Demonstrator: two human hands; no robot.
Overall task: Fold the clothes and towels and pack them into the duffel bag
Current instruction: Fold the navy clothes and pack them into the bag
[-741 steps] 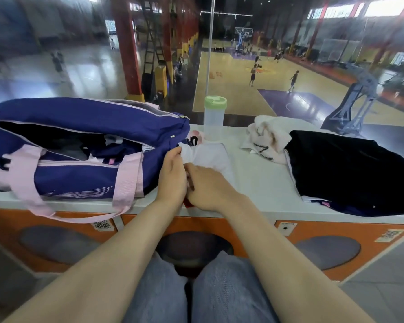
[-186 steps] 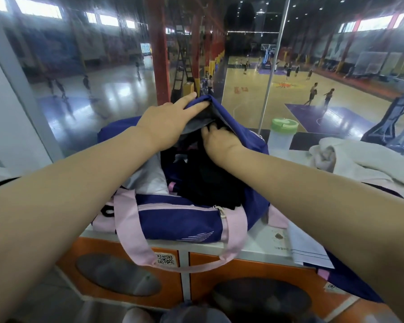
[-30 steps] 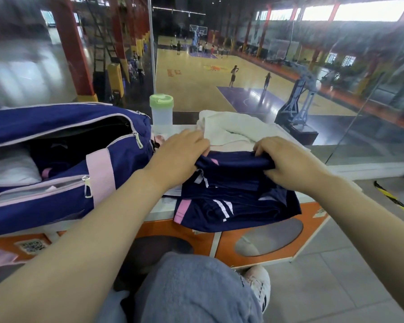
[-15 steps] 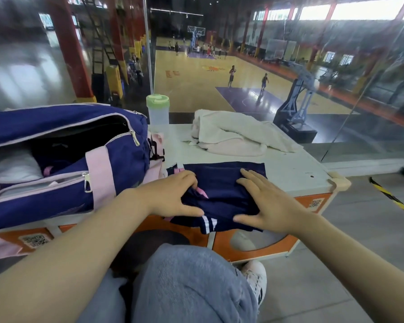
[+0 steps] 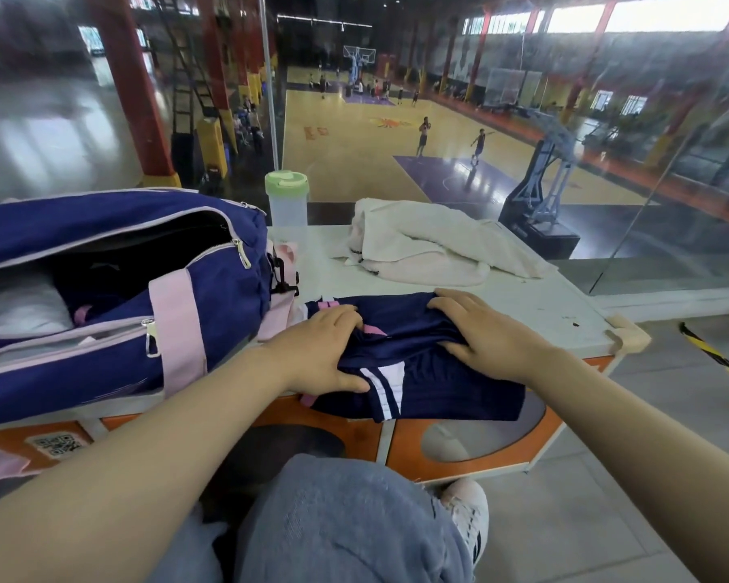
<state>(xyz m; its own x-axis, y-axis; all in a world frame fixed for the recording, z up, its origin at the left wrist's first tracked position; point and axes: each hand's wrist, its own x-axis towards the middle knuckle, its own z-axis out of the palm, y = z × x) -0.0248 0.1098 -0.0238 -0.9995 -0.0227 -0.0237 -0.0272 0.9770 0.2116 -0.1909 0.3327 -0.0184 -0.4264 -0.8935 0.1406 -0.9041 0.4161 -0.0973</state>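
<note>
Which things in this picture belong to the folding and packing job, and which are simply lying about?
Part of the job:
navy shorts under the left hand and right hand
pale towel
duffel bag, unzipped

Lying about:
green-lidded bottle
white table

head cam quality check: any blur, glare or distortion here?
Head view: hands and navy shorts sharp; wide-angle bowing bends the table edge and red pillars; far-left floor smeared with window glare; top-right windows blown out; distant court soft.
</note>
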